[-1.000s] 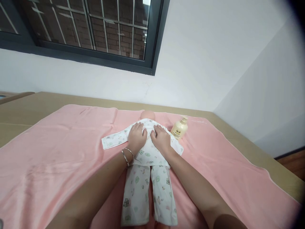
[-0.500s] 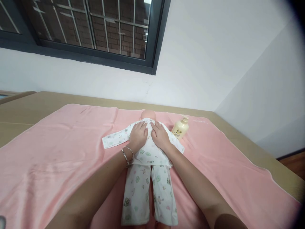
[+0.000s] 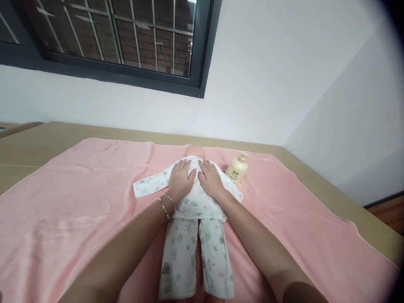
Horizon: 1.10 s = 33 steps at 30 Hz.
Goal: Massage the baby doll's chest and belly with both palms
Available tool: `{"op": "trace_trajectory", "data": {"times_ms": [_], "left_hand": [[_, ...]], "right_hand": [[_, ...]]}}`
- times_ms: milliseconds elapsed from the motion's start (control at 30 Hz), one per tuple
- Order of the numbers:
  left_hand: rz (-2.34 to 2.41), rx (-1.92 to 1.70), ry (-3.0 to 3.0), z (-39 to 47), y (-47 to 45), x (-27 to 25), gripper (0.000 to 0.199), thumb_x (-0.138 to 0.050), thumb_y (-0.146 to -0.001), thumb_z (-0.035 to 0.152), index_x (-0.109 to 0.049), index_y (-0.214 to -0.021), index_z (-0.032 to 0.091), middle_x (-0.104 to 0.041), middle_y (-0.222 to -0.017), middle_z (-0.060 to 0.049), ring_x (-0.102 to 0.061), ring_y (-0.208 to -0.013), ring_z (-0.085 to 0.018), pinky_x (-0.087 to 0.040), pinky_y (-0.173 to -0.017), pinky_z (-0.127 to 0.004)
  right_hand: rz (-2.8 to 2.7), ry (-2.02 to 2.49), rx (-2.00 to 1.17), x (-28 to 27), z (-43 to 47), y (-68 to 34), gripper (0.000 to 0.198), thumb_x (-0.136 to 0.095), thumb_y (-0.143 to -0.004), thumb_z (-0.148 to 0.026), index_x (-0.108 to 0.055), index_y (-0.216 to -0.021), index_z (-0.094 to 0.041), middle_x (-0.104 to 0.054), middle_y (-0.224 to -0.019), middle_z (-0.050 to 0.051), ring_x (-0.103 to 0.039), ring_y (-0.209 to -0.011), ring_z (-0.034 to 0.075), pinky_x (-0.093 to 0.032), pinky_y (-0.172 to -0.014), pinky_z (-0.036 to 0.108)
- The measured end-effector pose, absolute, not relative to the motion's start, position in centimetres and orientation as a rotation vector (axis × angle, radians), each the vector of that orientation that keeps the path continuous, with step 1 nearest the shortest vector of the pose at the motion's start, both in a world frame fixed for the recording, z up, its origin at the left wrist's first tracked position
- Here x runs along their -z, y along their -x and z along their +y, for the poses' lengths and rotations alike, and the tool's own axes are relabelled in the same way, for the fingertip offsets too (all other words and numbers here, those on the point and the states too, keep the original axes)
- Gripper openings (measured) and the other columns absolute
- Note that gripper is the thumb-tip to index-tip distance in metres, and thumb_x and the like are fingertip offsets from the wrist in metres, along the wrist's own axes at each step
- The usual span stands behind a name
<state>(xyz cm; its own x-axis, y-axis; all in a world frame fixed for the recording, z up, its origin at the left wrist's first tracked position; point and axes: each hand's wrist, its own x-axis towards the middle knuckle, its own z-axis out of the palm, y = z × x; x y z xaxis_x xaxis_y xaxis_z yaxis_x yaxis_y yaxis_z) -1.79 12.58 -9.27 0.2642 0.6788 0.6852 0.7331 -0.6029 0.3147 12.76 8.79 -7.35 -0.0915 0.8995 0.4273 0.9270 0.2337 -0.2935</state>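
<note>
- A doll [image 3: 198,198] lies stretched out on a pink cloth [image 3: 97,181], its bare head [image 3: 195,151] toward the wall [image 3: 252,84].
- It wears a white printed top [image 3: 202,209] and matching trousers [image 3: 179,261].
- The left hand [image 3: 182,179] is opened out flat on the top, near the doll's shoulder, gripping nothing; a bracelet [image 3: 167,206] circles that wrist.
- The right hand [image 3: 211,179] lies likewise, flat and opened out, just beside the left, with nothing grasped.
- A sleeve [image 3: 150,185] extends outward beyond the left hand.
- A cream pump bottle [image 3: 237,169] stands on the cloth, near the right hand.
- The cloth covers much of a wooden surface [image 3: 28,147].
</note>
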Motion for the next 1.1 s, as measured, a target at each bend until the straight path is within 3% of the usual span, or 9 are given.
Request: {"op": "trace_trajectory", "data": {"times_ms": [133,333,433,633,900,1100], "left_hand": [[-1.278,1.365,2.389,12.3,1.9,9.3,0.033,-0.041,-0.095,0.033,-0.065,-0.109,0.015,-0.067,-0.115,-0.013,-0.058,-0.112,-0.026,-0.045,-0.101,-0.044],[-1.277,1.473,2.295,11.3,2.1,9.0,0.027,-0.043,-0.094,0.029,-0.068,-0.087,0.02,-0.07,-0.094,-0.008,-0.061,-0.095,-0.024,-0.05,-0.088,-0.039],[-1.37,1.422,2.303,11.4,2.0,9.0,0.029,-0.041,-0.095,0.029,-0.067,-0.097,0.018,-0.069,-0.101,-0.009,-0.06,-0.101,-0.025,-0.048,-0.093,-0.04],[-1.479,1.171,2.416,12.8,1.7,9.5,0.043,-0.046,-0.092,0.035,-0.055,-0.127,0.013,-0.057,-0.133,-0.015,-0.047,-0.128,-0.032,-0.037,-0.107,-0.052],[-1.212,1.417,2.322,12.3,1.9,9.6,0.027,-0.049,-0.089,0.028,-0.07,-0.101,0.016,-0.07,-0.112,-0.011,-0.063,-0.11,-0.025,-0.047,-0.1,-0.041],[-1.376,1.486,2.228,11.5,1.7,9.9,0.024,-0.049,-0.088,0.029,-0.071,-0.094,0.019,-0.072,-0.109,-0.01,-0.064,-0.11,-0.025,-0.051,-0.095,-0.039]], "right_hand": [[-2.006,1.605,0.158,7.6,8.7,-12.8,0.048,-0.037,-0.093,-0.023,-0.049,-0.139,-0.014,-0.046,-0.145,0.014,-0.039,-0.137,0.027,-0.026,-0.114,0.046],[-1.748,1.631,0.263,8.7,7.5,-12.1,0.036,-0.041,-0.093,-0.028,-0.069,-0.115,-0.02,-0.065,-0.124,0.008,-0.056,-0.122,0.022,-0.042,-0.102,0.034],[-1.732,1.677,0.206,8.5,7.6,-12.1,0.039,-0.043,-0.092,-0.03,-0.063,-0.123,-0.019,-0.061,-0.13,0.009,-0.052,-0.126,0.024,-0.041,-0.104,0.038],[-1.965,1.552,0.117,8.0,8.7,-12.9,0.046,-0.035,-0.097,-0.028,-0.049,-0.139,-0.015,-0.044,-0.146,0.012,-0.036,-0.139,0.025,-0.027,-0.115,0.045],[-1.835,1.46,0.238,8.8,8.2,-12.6,0.036,-0.045,-0.091,-0.027,-0.067,-0.119,-0.021,-0.062,-0.13,0.006,-0.053,-0.125,0.021,-0.038,-0.109,0.035],[-1.681,1.587,0.235,8.7,7.4,-12.1,0.033,-0.047,-0.089,-0.03,-0.071,-0.111,-0.021,-0.068,-0.12,0.006,-0.058,-0.119,0.02,-0.043,-0.103,0.032]]}}
